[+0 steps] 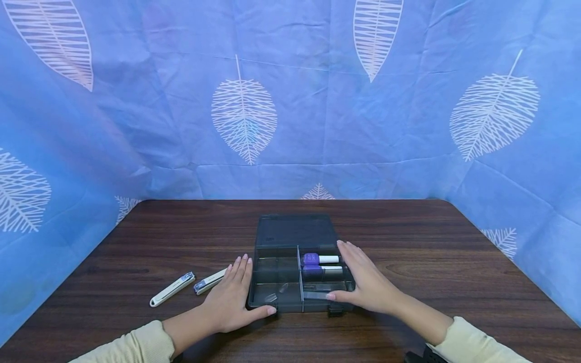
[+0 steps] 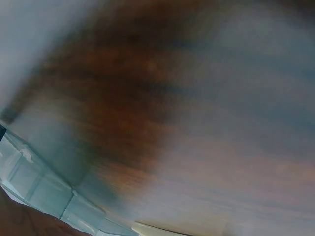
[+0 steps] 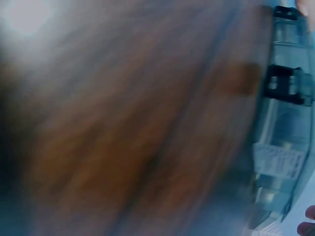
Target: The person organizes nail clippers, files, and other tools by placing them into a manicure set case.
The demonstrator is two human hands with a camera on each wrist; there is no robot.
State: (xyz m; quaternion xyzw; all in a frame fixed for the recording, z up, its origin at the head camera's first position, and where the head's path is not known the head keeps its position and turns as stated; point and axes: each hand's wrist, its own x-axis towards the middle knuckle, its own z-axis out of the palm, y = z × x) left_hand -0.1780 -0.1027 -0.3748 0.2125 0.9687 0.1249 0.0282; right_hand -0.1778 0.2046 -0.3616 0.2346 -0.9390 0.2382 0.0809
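Observation:
A dark see-through divided case (image 1: 278, 252) stands on the table with its lid (image 1: 295, 229) tipped back. My left hand (image 1: 229, 300) lies along the case's left side, fingers straight and thumb at the front edge. On the right side, my right hand (image 1: 369, 282) rests with extended fingers, its thumb over the front right corner. Two purple nail polish bottles (image 1: 311, 259) lie in the right half, one behind the other. A flat grey strip (image 1: 315, 295) lies in front of them, partly under the right thumb. Small clear pieces (image 1: 271, 297) sit at the front left.
Two nail clippers lie left of the case: one clipper (image 1: 172, 289) farther out, the other clipper (image 1: 210, 281) partly hidden behind my left fingers. The wooden table (image 1: 422, 242) ends at a blue leaf-patterned cloth (image 1: 299, 126). A black object (image 1: 424, 355) shows near my right sleeve.

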